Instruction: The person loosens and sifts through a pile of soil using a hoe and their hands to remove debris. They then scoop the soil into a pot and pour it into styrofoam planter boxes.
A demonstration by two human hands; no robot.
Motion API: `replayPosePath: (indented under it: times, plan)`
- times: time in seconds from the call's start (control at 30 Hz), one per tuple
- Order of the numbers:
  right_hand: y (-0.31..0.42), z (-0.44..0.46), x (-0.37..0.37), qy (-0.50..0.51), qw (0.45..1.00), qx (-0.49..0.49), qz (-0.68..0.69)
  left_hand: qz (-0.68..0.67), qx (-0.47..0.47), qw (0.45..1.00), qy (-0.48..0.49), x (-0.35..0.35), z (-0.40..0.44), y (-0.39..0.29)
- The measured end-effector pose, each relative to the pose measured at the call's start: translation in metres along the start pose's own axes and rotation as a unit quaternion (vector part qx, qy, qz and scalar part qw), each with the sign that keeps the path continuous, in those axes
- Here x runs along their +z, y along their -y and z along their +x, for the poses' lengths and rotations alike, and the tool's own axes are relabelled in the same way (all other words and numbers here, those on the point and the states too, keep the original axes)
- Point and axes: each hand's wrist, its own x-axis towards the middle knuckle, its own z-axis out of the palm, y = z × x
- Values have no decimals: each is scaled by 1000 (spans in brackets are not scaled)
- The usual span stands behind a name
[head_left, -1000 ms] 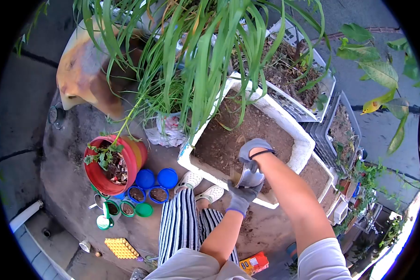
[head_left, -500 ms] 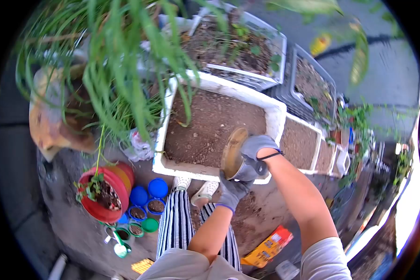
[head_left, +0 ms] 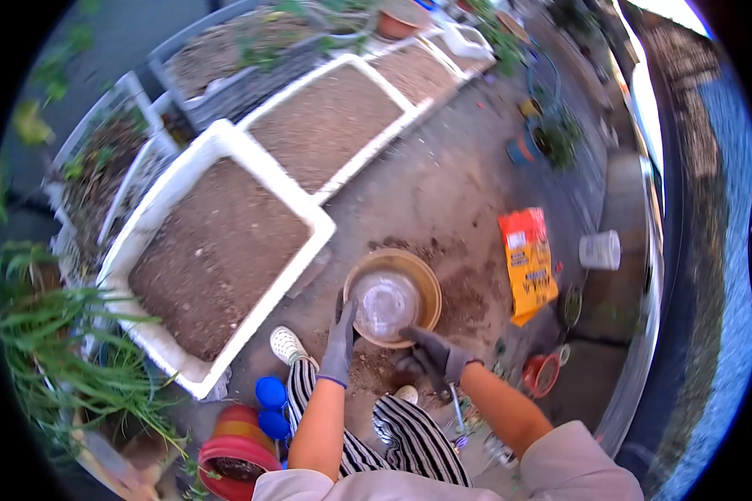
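Note:
A round tan flowerpot (head_left: 428,280) faces up over the soil-strewn ground in front of my feet, with only a pale, dusty bottom showing inside. My left hand (head_left: 339,344), in a grey glove, lies along the pot's left side with the thumb near the rim. Also gloved, my right hand (head_left: 439,356) grips the near right rim, its other fingers outside below. Whether the pot touches the ground I cannot tell. To the left is a white foam box (head_left: 263,330) full of brown soil.
More soil-filled boxes (head_left: 330,125) run toward the back. An orange and red bag (head_left: 528,265) and a white plastic cup (head_left: 600,250) lie right. A red pot (head_left: 238,442) and blue lids (head_left: 271,392) are near my left leg. Grassy leaves (head_left: 67,342) hang at left.
My view has swung to the right. Both hands have carried the flowerpot from the foam box's near edge to the bare ground beside it, and its tilted opening now faces up.

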Motion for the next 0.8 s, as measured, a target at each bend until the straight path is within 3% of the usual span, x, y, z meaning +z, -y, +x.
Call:
replayPosePath:
  times: [0.07, 0.13, 0.23, 0.27, 0.4, 0.47, 0.6, 0.63, 0.73, 0.8]
  plan:
    - [-59, 8, -61, 24, 995, 4, 93, 129, -88, 988, 5, -3, 2, 58]
    - [-113, 13, -115, -23, 990, 29, 138, 182, -118, 976, 24, 5, -11, 111]
    - [-176, 41, -198, -82, 971, 8, 224, 304, -182, 934, -42, 17, -18, 189]
    - [-194, 52, -229, -79, 965, 6, 251, 328, -194, 924, -38, 6, -9, 214]
    - [-231, 76, -362, -239, 951, 46, 193, 381, -205, 892, -127, -67, 27, 287]
    - [-264, 122, -444, -305, 935, -9, 179, 418, -219, 871, -132, -129, 71, 295]
    - [-347, 286, -657, -504, 849, -81, 137, 562, -100, 807, -154, -123, 143, 275]
    - [-316, 262, -652, -581, 760, -267, 116, 602, -31, 788, -123, -116, 164, 265]
    - [-272, 291, -710, -555, 778, -237, 176, 688, 185, 691, -120, -131, 265, 236]
    - [-255, 317, -743, -650, 726, -179, 131, 679, 227, 692, -94, -123, 314, 216]
